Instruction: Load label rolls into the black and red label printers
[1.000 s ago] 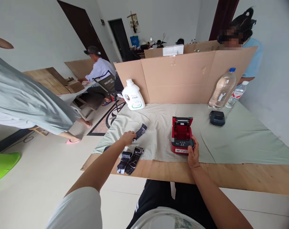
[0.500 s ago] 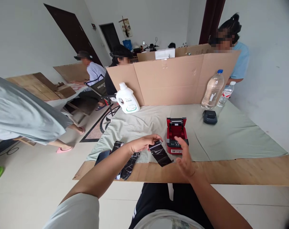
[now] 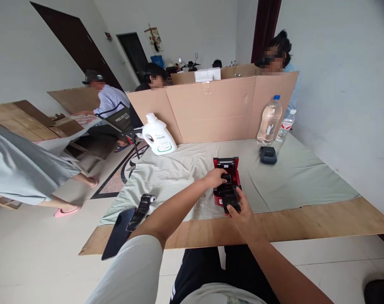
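Note:
A small red and black label printer (image 3: 216, 198) stands on the cloth in front of me with its lid raised. My left hand (image 3: 215, 178) is closed at the printer's opening, gripping the upper end of a black label roll (image 3: 229, 192); the roll's core is hidden. The loose strip hangs over the printer's front edge. There my right hand (image 3: 242, 213) pinches the strip's free end between thumb and fingers. To the left, beside my forearm, lies a second black marble-patterned roll (image 3: 143, 210), partly unrolled over a dark flat tablet-like device (image 3: 117, 236).
A white detergent jug (image 3: 160, 137) stands back left. Two clear bottles, a large one (image 3: 269, 122) and a small one (image 3: 285, 126), stand back right near a black box-shaped device (image 3: 268, 155). A cardboard partition (image 3: 214, 112) closes the table's far side. Several people are beyond and at left.
Both hands have brought the black label roll from left of the printer to its open compartment. My right hand, open before, has taken the strip's end. The view has shifted slightly.

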`<action>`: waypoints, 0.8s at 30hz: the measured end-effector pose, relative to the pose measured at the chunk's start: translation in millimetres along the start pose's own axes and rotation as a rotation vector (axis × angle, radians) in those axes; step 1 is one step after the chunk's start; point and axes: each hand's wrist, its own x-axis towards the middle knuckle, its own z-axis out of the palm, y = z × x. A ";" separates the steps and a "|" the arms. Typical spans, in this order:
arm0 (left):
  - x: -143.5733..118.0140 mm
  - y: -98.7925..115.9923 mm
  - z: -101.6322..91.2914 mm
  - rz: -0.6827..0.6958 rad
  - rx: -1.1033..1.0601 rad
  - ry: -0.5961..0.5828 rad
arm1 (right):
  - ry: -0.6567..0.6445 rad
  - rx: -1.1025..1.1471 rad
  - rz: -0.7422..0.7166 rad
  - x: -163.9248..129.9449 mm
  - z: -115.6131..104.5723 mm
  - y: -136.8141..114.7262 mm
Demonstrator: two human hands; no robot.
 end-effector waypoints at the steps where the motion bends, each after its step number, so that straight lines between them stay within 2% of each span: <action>1: 3.2 2.9 2.9 -0.018 0.105 -0.012 | -0.013 -0.014 0.039 0.9 -0.2 -2.6; 4: 7.0 11.5 9.0 -0.066 0.298 -0.039 | -0.050 -0.074 0.101 3.5 0.0 -8.0; 14: 16.2 19.0 21.7 -0.060 0.507 -0.115 | -0.019 -0.160 0.136 13.1 4.9 -20.6; 20: 19.7 20.7 22.8 -0.064 0.477 -0.114 | -0.027 -0.164 0.138 13.7 6.5 -21.9; 24: 11.4 11.2 12.5 0.011 0.238 -0.007 | -0.057 -0.159 0.133 14.0 4.1 -19.7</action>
